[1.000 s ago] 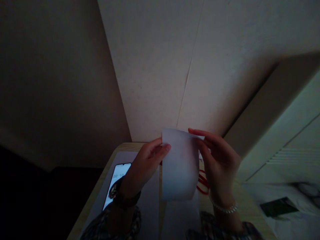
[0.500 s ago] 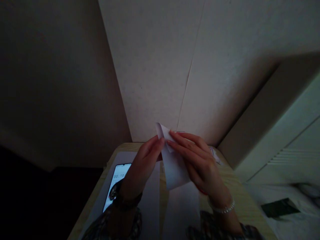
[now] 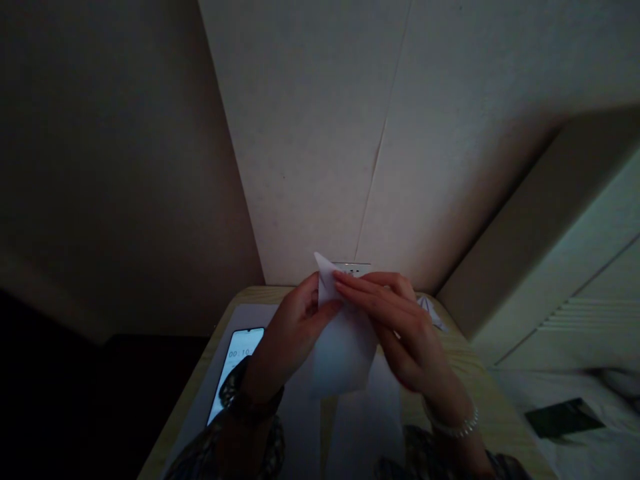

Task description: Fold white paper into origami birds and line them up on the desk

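A white sheet of paper [image 3: 345, 360], folded to a point at its top, is held up above the table between both hands. My left hand [image 3: 300, 323] grips its left edge, thumb across the front and fingers behind. My right hand [image 3: 400, 327] presses its fingers against the folded upper part from the right; its thumb is partly hidden. Below my left wrist lies a phone [image 3: 233, 363] with a lit screen of digits, part of it covered by my sleeve.
White sheets [image 3: 373, 427] lie on the wooden table [image 3: 453, 393] under my forearms. A folded paper piece [image 3: 431, 313] sits at the back right corner. Behind the table stands a pale wall [image 3: 310, 153] with a socket plate [image 3: 356, 268]. A dark green flat item [image 3: 565, 418] lies at the lower right.
The paper has turned to face me more, its lower edge swinging left. My left thumb has moved down and right across it. My right fingers now lie flatter over the fold.
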`<state>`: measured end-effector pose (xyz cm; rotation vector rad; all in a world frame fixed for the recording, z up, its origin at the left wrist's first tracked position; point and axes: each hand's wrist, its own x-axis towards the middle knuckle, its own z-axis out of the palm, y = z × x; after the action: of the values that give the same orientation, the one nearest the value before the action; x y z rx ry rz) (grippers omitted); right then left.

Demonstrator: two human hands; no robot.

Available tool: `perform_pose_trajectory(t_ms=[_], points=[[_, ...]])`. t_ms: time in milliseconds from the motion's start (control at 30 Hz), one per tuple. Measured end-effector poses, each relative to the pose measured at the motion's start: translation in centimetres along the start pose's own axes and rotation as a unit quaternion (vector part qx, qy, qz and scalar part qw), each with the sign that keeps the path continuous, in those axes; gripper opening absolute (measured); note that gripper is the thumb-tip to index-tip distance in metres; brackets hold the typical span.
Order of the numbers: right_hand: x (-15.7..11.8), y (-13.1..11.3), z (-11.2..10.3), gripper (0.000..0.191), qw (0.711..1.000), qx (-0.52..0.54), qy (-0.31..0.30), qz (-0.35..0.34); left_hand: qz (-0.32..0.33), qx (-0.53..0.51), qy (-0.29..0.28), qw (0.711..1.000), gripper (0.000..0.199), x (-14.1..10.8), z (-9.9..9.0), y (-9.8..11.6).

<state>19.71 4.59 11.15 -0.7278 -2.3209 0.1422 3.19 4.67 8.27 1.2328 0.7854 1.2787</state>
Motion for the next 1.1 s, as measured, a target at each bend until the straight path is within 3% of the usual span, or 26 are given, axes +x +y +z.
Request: perform_pose_trajectory(t_ms=[133,367,500,600,767,1100], points=[[0.3,-0.2,0.1,0.03,0.992,0.017,0.086,0.087,-0.007,0.112,0.007,0.994,0.016,-0.2,-0.1,-0.7],[0.4,0.2,0.5,0.015,0.965,0.113,0.083,0.22,-0.002,0.237,-0.07,0.969,0.026,-0.5,0.6,-0.8],[0.3,0.3,0.5,0.013,0.936,0.197,0.112,0.269,-0.004,0.222,-0.096,0.97,0.029,-0.6,1.0,-0.4],[0.4,0.1,0.5,0.01,0.914,0.236,0.133,0.301,0.011,0.228,-0.082,0.97,0.032,-0.5,1.2,0.0],[0.7,-0.3,0.7,0.011,0.901,0.243,0.164,0.319,0.02,0.256,-0.053,0.965,0.039,-0.3,1.4,0.1],[0.5,-0.6,0.1,0.009,0.903,0.24,0.183,0.305,0.023,0.189,-0.039,0.981,0.016,-0.4,1.1,0.3]])
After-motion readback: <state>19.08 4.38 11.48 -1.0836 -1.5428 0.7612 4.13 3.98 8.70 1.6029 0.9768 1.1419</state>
